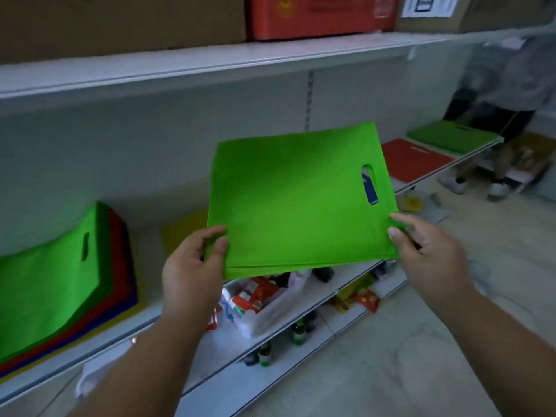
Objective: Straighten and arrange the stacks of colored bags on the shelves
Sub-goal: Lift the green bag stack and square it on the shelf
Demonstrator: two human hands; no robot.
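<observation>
I hold a thin stack of bright green bags flat in the air in front of the middle shelf. My left hand grips its near left corner and my right hand pinches its near right corner. The handle slot faces right. On the shelf at the left lies a layered stack with green on top, then red, dark blue and yellow. A yellow bag lies partly hidden behind the held stack. Farther right on the shelf lie red bags and another green stack.
Cardboard and red boxes stand on the top shelf. The lower shelf holds a plastic bag of packets, bottles and snack packs. Another person's legs stand on the floor at the far right.
</observation>
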